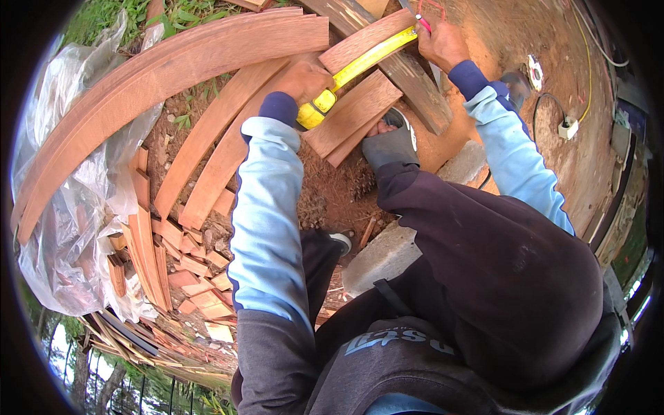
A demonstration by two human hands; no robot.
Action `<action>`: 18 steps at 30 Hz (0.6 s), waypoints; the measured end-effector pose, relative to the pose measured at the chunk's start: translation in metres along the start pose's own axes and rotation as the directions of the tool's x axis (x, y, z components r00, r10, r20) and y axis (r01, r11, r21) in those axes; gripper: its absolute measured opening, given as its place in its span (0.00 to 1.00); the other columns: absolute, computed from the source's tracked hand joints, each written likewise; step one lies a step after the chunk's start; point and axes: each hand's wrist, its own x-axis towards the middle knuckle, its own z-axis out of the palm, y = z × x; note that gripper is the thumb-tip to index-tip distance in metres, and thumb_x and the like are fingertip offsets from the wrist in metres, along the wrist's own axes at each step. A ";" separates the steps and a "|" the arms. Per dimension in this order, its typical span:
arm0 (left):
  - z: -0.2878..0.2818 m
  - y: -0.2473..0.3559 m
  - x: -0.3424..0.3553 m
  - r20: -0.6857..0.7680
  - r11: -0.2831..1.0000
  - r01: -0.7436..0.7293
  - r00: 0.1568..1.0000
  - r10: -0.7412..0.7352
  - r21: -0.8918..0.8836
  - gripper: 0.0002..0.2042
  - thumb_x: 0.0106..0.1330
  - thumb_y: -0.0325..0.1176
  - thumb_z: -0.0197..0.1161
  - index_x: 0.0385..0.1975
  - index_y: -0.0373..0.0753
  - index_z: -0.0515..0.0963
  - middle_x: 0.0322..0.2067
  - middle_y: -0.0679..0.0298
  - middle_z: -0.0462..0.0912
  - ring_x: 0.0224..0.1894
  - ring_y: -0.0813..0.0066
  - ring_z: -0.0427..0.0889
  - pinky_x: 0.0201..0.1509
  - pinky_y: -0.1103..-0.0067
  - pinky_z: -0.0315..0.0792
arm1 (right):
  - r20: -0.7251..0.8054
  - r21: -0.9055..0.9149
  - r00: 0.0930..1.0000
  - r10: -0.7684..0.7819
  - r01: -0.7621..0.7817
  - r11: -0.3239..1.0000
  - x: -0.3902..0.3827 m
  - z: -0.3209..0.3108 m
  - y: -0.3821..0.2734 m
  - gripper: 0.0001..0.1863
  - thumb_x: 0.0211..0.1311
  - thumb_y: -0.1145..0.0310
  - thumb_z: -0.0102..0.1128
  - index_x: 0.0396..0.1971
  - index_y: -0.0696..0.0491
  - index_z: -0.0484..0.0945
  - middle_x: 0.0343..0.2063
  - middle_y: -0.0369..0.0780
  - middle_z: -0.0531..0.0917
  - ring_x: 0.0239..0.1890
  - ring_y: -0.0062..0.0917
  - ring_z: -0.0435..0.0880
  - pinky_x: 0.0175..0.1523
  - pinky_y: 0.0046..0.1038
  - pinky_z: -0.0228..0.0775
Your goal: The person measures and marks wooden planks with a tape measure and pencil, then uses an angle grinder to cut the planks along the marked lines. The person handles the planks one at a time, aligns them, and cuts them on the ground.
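My left hand (306, 81) is closed round a yellow tape measure (318, 108) near the top centre. Its yellow blade (373, 57) stretches up and right along a short reddish plank (364, 40) to my right hand (443, 43). That hand is closed at the blade's far end with a slim pink-and-silver tool (423, 23) in its fingers, perhaps a marker. The plank lies across a darker weathered beam (423, 97). Two short boards (353, 111) lean by my sandalled foot (387, 142).
Long curved planks (138, 76) and clear plastic sheeting (55, 256) lie at left, with several wood offcuts (207, 297) lower down. Concrete blocks (366, 270) sit beside my legs. A white socket box (568, 127) with cables and a small white object (535, 72) lie on the dirt at right.
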 end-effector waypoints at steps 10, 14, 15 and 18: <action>-0.007 0.008 -0.002 -0.029 0.996 0.019 0.999 -0.017 0.082 0.14 0.49 0.35 0.64 0.30 0.30 0.83 0.24 0.55 0.82 0.28 0.67 0.79 0.37 0.75 0.71 | -0.069 0.055 0.987 0.147 -0.144 0.988 0.004 0.017 0.025 0.17 0.62 0.55 0.52 0.40 0.51 0.78 0.27 0.53 0.80 0.32 0.50 0.80 0.37 0.44 0.72; -0.005 0.025 -0.016 -0.115 0.989 0.004 0.993 0.013 0.148 0.14 0.48 0.36 0.64 0.28 0.29 0.83 0.24 0.56 0.82 0.26 0.68 0.78 0.35 0.75 0.71 | -0.007 0.260 0.998 0.063 -0.059 0.964 0.008 0.029 0.048 0.19 0.61 0.54 0.55 0.46 0.51 0.78 0.28 0.47 0.83 0.33 0.34 0.83 0.40 0.35 0.73; -0.007 0.022 -0.011 -0.086 0.989 -0.002 0.996 0.015 0.146 0.14 0.48 0.36 0.64 0.28 0.29 0.83 0.24 0.56 0.82 0.26 0.68 0.77 0.35 0.76 0.71 | 0.010 0.384 0.998 0.063 -0.062 0.921 0.013 0.034 0.052 0.19 0.61 0.55 0.55 0.47 0.51 0.78 0.28 0.44 0.83 0.33 0.29 0.82 0.41 0.32 0.73; -0.013 0.009 -0.002 -0.019 0.988 -0.069 0.997 0.073 0.141 0.14 0.48 0.37 0.65 0.28 0.30 0.83 0.23 0.57 0.82 0.25 0.69 0.76 0.35 0.75 0.71 | 0.049 0.464 0.998 0.046 -0.063 0.883 0.013 0.032 0.044 0.14 0.60 0.63 0.54 0.43 0.54 0.79 0.30 0.42 0.84 0.34 0.27 0.81 0.42 0.30 0.71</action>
